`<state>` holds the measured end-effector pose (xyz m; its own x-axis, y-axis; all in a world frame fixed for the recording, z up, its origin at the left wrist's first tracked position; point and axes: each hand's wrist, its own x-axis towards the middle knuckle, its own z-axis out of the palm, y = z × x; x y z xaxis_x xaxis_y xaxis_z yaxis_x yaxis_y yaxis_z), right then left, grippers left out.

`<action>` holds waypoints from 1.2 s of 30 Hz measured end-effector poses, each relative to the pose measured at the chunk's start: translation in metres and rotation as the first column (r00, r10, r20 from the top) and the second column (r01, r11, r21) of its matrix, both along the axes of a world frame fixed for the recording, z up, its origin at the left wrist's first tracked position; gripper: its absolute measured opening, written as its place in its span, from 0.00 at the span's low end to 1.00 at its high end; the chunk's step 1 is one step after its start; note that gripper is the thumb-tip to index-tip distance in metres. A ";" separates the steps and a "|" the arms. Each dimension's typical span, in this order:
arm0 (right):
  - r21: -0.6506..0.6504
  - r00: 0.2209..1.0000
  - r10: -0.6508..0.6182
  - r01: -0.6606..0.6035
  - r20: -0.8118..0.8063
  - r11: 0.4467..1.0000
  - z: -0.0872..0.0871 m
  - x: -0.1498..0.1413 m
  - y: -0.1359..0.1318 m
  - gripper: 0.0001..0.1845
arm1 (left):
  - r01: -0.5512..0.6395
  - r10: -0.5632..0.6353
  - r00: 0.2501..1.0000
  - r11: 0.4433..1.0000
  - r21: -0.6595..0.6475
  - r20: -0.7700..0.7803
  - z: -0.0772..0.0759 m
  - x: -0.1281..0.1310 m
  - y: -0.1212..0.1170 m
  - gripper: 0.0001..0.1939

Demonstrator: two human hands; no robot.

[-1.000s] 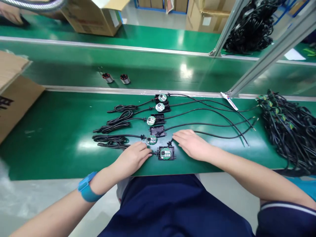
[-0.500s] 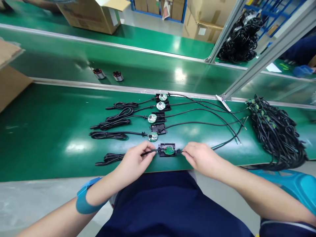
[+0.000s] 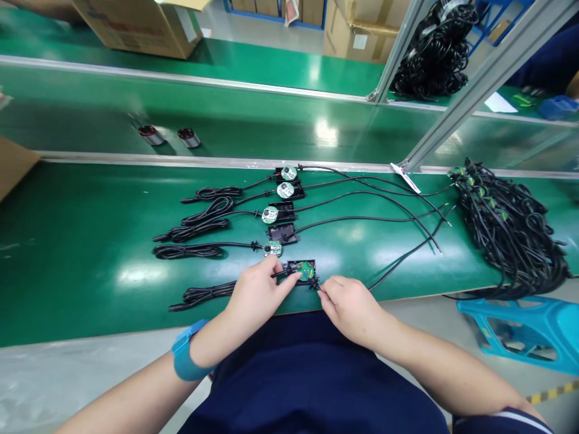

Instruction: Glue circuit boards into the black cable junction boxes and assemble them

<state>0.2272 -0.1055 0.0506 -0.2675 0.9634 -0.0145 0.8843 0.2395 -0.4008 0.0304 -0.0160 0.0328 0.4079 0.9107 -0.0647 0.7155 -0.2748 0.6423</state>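
A small open black plastic box [image 3: 288,265] lies near the table's front edge with a green circuit board [image 3: 306,272] inside it. My left hand [image 3: 257,288] is closed round the black cable [image 3: 279,274] at the box's left side, its thumb tip reaching onto the board. Coloured wires show on the board. My right hand [image 3: 350,306] pinches the other cable by its black grommet [image 3: 313,282], just off the box's right end. Behind lie similar black boxes [image 3: 283,233] with cables and round circuit boards [image 3: 272,248]. The coiled end of the left cable [image 3: 203,294] rests on the table.
A heap of black cables [image 3: 511,235] fills the table's right side. A white marker-like tube [image 3: 406,178] lies by the metal post [image 3: 452,96]. Two metal cylinders [image 3: 189,138] stand beyond the rail. A blue stool [image 3: 525,331] is below right. Cardboard boxes [image 3: 140,24] stand behind.
My left thumb has moved from the cable onto the board. My right hand has come closer to the box, bringing the grommet down at its right end. The view has shifted slightly.
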 end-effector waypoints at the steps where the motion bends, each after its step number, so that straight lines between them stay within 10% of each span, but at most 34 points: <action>1: -0.014 1.000 0.001 -0.001 0.002 1.000 0.000 0.000 0.002 0.11 | -0.007 0.007 0.999 1.000 -0.002 -0.032 0.000 0.001 -0.001 0.18; 11: -0.171 0.999 0.050 -0.053 -0.020 0.984 0.013 0.003 0.024 0.11 | 0.005 -0.020 0.916 0.999 -0.039 -0.400 0.010 0.013 -0.005 0.16; 19: -0.286 0.990 0.122 -0.095 0.078 0.953 0.026 0.002 0.044 0.12 | -0.079 0.033 0.932 0.990 -0.115 -0.362 0.006 0.019 -0.001 0.16; 28: -0.199 0.957 0.187 -0.144 0.220 0.969 0.014 0.009 0.049 0.11 | -0.098 0.051 0.976 0.971 -0.218 -0.213 -0.002 0.017 0.003 0.12; 36: -0.012 0.978 0.209 -0.209 -0.017 0.978 -0.014 0.026 0.043 0.13 | -0.120 0.065 0.977 0.956 -0.268 -0.205 -0.004 0.019 0.004 0.14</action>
